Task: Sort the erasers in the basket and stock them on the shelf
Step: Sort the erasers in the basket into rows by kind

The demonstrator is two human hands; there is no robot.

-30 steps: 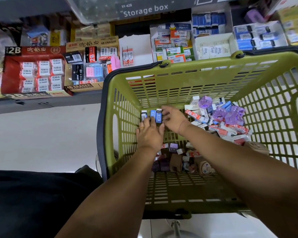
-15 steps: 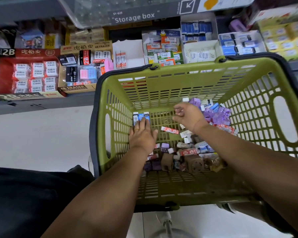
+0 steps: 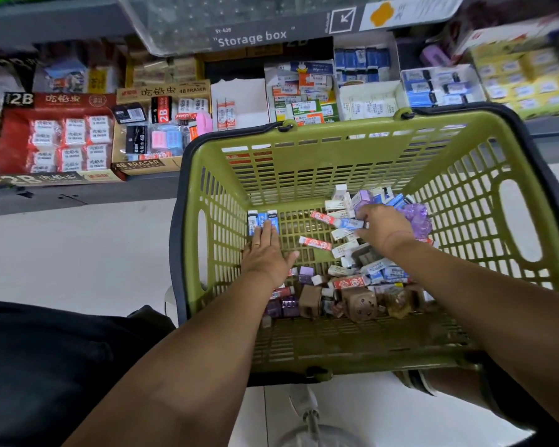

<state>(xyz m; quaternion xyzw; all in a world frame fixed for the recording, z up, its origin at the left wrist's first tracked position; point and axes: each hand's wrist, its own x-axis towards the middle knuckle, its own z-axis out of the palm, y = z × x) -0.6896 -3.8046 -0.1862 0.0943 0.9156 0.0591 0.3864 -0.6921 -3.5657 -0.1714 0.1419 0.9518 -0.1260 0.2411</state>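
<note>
Pressing straight fingers on the row of three blue-and-white erasers [image 3: 262,219], laid lengthwise away from the person in the far-left corner of the green basket [image 3: 336,146], the left hand [image 3: 265,256] steadies them while the right hand [image 3: 384,227] curls over a crosswise matching eraser [image 3: 350,224] in the loose pile [image 3: 365,275] rightward, grasp unclear.

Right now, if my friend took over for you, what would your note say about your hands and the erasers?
Left hand: flat, with straight fingers resting on three blue erasers lined up against the left wall of the basket.
Right hand: fingers appear to pinch another blue eraser at the edge of the mixed pile.
Done: three blue ones are grouped.
Left: add this one to the row, sort the rest of the pile, then stock the shelf.
</note>
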